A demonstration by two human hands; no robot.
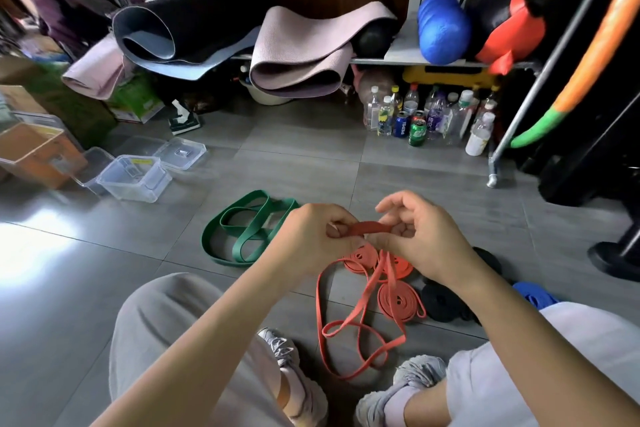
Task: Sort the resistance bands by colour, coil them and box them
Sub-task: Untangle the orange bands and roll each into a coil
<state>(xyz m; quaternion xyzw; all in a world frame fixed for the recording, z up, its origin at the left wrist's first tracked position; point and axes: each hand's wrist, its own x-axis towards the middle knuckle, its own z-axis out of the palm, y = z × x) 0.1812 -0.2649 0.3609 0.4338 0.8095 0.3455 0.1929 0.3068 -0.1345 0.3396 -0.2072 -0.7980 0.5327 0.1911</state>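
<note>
A long red resistance band trails in loose loops on the grey floor between my feet. Its upper end is folded flat and stretched between my hands. My left hand pinches one side of the fold and my right hand pinches the other. Coiled red bands lie on the floor under my right hand. Loose green bands lie to the left of my left hand. Black coiled bands and a blue one sit at my right knee.
Clear plastic boxes and a lid stand at the left, next to an orange bin. Bottles and cans crowd under a shelf holding rolled yoga mats. A metal rack leg stands at the right.
</note>
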